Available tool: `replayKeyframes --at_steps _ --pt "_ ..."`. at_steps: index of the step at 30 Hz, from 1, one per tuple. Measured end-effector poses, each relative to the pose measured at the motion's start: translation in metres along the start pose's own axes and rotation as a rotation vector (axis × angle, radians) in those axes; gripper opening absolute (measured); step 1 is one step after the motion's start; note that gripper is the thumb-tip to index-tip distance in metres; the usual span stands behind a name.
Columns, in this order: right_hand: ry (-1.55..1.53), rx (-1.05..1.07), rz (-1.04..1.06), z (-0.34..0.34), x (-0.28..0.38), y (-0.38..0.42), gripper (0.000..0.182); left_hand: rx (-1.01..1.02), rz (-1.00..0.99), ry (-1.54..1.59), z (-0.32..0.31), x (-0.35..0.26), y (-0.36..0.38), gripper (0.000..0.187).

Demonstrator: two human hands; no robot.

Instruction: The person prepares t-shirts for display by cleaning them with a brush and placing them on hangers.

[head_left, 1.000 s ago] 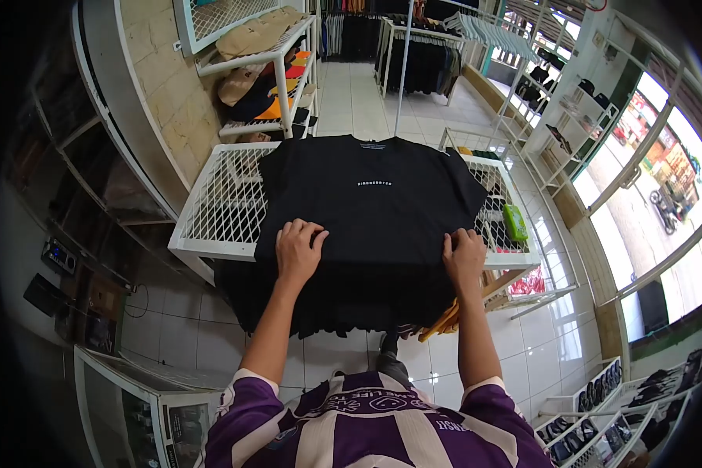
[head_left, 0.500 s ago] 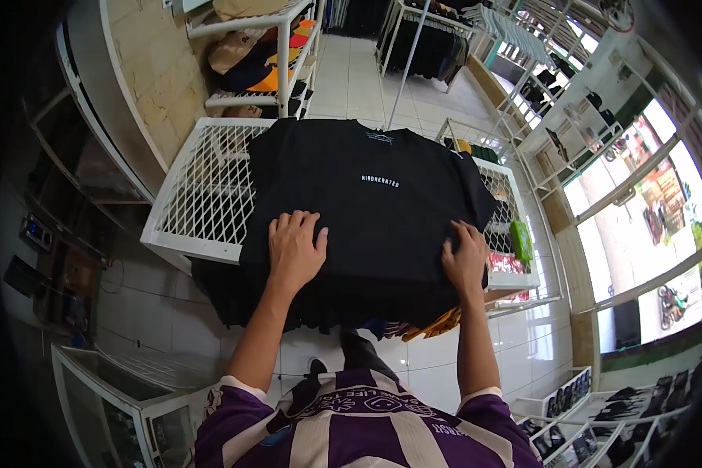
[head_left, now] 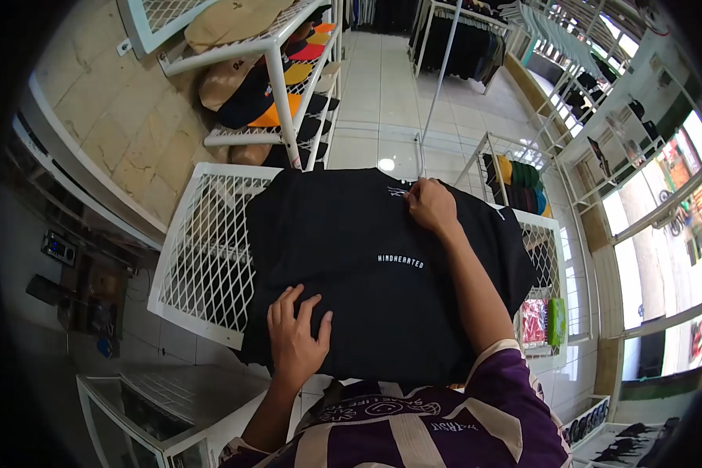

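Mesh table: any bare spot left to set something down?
Free: the strip of white mesh table left of the black T-shirt, and a narrower patch at its right edge. Crowded: the middle, under the shirt, left hand near the hem, right hand at the collar.

Left of the left hand's fingers [head_left: 292, 308], the white wire-mesh table top [head_left: 210, 242] lies bare and open to a pass. Beyond the right hand's fingertips [head_left: 415, 195], a white metal shelf rack stacked with caps [head_left: 277, 86] blocks the far left, and a white upright pole [head_left: 437, 78] stands just ahead.
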State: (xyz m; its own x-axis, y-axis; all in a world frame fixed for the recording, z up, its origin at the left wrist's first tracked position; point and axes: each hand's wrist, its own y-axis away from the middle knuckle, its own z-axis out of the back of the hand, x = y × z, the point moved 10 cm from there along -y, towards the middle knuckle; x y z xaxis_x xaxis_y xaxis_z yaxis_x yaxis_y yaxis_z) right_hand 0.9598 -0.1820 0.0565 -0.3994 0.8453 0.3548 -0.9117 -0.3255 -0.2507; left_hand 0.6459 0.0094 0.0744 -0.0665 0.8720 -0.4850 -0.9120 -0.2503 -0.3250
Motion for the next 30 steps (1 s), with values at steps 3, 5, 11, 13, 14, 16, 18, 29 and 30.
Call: replayKeyframes --at_steps 3,5,11,13,14,16,18,29,30 --pt "0.095 -0.035 0.113 -0.005 0.01 -0.001 0.022 0.011 0.027 -0.008 -0.002 0.001 0.0 0.034" --pt "0.067 -0.018 0.109 0.0 0.015 -0.006 0.021 0.002 0.007 -0.018 -0.001 0.0 0.001 0.036" --pt "-0.358 -0.007 0.022 0.009 -0.01 -0.055 0.022 0.02 -0.023 -0.039 -0.001 -0.005 -0.002 0.037" --pt "-0.463 -0.027 0.006 0.034 0.001 -0.071 0.022 0.014 -0.03 -0.04 -0.002 -0.005 -0.002 0.038" --pt "-0.484 -0.126 0.029 0.055 0.007 -0.074 0.02 0.026 -0.025 -0.034 -0.003 -0.003 -0.001 0.038" --pt "-0.607 -0.256 0.113 0.098 0.027 -0.079 0.02 0.016 -0.037 -0.028 -0.003 -0.003 -0.001 0.039" --pt "-0.592 -0.391 0.218 0.153 0.058 -0.069 0.018 -0.003 -0.034 -0.012 -0.002 -0.004 0.0 0.039" --pt "-0.701 -0.712 0.587 0.327 0.178 0.099 0.012 -0.176 -0.334 0.167 0.057 -0.047 -0.011 0.044" --pt "-0.742 -0.698 0.636 0.336 0.188 0.118 0.013 -0.32 -0.445 0.125 0.094 -0.077 -0.008 0.047"
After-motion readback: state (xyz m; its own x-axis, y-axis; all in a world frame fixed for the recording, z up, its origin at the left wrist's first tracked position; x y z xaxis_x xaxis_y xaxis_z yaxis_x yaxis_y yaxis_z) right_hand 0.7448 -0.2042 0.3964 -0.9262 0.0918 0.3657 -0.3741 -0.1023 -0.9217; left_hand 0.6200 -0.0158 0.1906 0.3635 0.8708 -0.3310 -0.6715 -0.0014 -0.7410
